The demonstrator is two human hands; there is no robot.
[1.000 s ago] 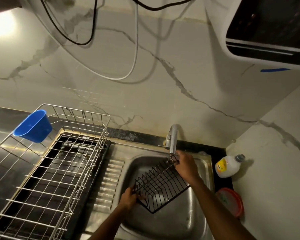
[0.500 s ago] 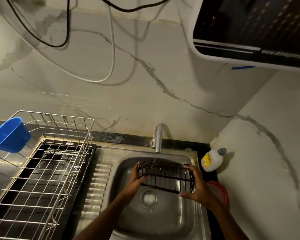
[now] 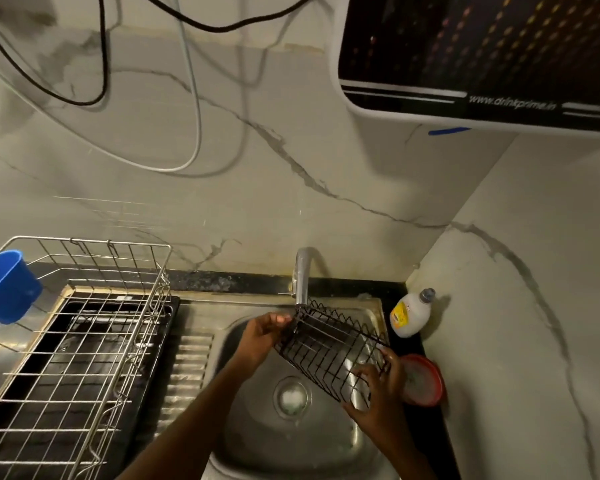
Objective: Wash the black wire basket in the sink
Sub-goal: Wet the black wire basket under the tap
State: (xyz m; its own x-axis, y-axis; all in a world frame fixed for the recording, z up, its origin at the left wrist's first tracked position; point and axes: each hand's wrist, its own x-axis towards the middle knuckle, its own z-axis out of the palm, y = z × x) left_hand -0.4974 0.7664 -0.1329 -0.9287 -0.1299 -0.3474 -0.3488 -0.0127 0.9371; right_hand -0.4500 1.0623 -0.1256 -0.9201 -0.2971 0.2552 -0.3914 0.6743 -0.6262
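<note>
Black wire basket in both hands; overhead "www.drinkprime.in" appliance.

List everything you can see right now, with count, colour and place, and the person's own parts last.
black wire basket: one, black, held tilted over the sink under the tap
sink: one, steel, centre bottom
tap: one, silver, behind the sink
drain: one, steel, in the sink floor
dish rack: one, silver wire, left of the sink
blue cup: one, blue, on the rack's left edge
bottle: one, white with yellow label, right corner
red lid: one, red, right of the sink
cables: several, black and white, on the wall
appliance: one, black and white, upper right
left hand: grips the basket's far end
right hand: grips its near end
</note>
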